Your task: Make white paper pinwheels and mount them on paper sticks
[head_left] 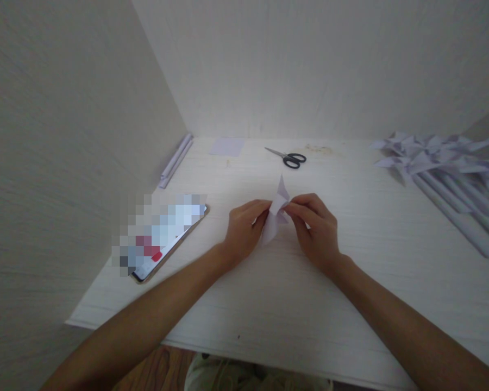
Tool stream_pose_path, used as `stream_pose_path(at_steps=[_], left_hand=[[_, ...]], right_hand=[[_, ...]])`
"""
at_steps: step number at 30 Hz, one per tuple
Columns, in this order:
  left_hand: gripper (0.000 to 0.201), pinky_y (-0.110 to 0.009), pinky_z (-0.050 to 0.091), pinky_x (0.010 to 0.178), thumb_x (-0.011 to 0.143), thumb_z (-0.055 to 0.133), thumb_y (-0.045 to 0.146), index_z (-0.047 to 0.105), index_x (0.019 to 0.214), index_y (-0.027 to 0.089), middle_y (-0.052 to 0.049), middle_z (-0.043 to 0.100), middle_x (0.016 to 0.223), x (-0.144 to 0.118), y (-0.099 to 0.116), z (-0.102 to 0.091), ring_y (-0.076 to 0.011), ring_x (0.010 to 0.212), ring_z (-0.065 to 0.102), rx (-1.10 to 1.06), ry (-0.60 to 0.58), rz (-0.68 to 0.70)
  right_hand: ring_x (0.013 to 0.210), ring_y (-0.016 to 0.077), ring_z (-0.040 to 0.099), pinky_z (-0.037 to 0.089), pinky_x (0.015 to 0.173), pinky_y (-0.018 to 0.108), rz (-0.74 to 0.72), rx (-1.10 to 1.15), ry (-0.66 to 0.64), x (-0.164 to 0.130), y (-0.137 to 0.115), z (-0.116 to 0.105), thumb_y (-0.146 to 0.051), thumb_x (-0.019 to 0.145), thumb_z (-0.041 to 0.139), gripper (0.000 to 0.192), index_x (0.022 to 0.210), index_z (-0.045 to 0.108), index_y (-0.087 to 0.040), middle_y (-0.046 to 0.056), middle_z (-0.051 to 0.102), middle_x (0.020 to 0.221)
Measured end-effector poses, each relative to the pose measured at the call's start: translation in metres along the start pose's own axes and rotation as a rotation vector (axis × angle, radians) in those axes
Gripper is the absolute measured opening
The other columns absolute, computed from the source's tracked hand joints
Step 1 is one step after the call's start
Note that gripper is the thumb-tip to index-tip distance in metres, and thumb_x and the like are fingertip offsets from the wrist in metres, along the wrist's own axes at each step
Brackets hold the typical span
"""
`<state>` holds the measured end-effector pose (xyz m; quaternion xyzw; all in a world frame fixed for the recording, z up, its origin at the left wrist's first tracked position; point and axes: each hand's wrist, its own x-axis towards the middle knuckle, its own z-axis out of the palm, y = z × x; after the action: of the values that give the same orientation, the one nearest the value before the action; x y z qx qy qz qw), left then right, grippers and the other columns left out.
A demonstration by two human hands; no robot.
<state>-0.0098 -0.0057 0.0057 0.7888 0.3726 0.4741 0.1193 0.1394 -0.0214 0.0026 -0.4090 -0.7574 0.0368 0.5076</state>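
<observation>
Folded paper [277, 213] sits just above the white table [350, 260] at its middle, pinched between the left hand [244, 231] and the right hand [315, 231], fingertips closed on it from both sides, its long axis upright, its tip pointing away toward the scissors [288, 158].

Hands and paper at the table's middle, other things around the edges.
On the table [269, 304], the left hand [244, 231] and right hand [315, 228] meet at the folded paper [277, 209] between them. Behind it lie the scissors [288, 157], with a paper square [227, 146] to their left. A phone [163, 239] lies left of the hands; rolled tubes [176, 161] rest along the left wall. Pinwheels [444, 163] are piled far right.
</observation>
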Motion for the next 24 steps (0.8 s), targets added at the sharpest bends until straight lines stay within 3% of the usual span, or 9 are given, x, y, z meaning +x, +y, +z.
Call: stream_pose_path(at_steps=[4, 9, 17, 24], left_hand=[[0.025, -0.020, 0.046, 0.072, 0.079, 0.039, 0.012, 0.059, 0.093, 0.016, -0.005, 0.064, 0.090, -0.0010, -0.0056, -0.0014, -0.0103, 0.082, 0.058, 0.038, -0.079, 0.093], [0.026, -0.021, 0.046, 0.071, 0.080, 0.036, 0.014, 0.058, 0.095, 0.014, -0.006, 0.063, 0.088, -0.0006, -0.0070, -0.0043, -0.0118, 0.082, 0.057, 0.119, -0.175, 0.106], [0.026, -0.023, 0.046, 0.068, 0.080, 0.037, 0.016, 0.058, 0.095, 0.012, -0.008, 0.063, 0.088, -0.0030, -0.0080, -0.0040, -0.0135, 0.078, 0.058, 0.221, -0.191, 0.166], [0.026, -0.024, 0.046, 0.069, 0.080, 0.036, 0.016, 0.059, 0.093, 0.012, -0.008, 0.062, 0.090, -0.0031, -0.0066, -0.0031, -0.0138, 0.079, 0.057, 0.195, -0.234, 0.125]], right_hand=[[0.071, 0.0136, 0.050, 0.044, 0.059, 0.028, 0.005, -0.042, 0.003, -0.0002, 0.0010, 0.0008, -0.010, 0.078, 0.043, 0.023, 0.088, 0.059, -0.024, 0.004, 0.051, 0.081], [0.071, 0.0142, 0.050, 0.044, 0.056, 0.027, -0.023, -0.077, -0.008, -0.0002, 0.0004, 0.0004, -0.009, 0.077, 0.043, 0.023, 0.087, 0.059, -0.023, 0.004, 0.051, 0.079], [0.071, 0.0130, 0.054, 0.045, 0.060, 0.027, -0.049, -0.017, 0.098, -0.0005, -0.0055, -0.0011, -0.006, 0.074, 0.048, 0.020, 0.082, 0.059, -0.021, 0.004, 0.056, 0.077], [0.069, 0.0135, 0.056, 0.046, 0.062, 0.028, 0.026, 0.068, 0.135, -0.0004, -0.0063, -0.0011, -0.008, 0.073, 0.050, 0.013, 0.076, 0.053, -0.021, 0.001, 0.059, 0.072]])
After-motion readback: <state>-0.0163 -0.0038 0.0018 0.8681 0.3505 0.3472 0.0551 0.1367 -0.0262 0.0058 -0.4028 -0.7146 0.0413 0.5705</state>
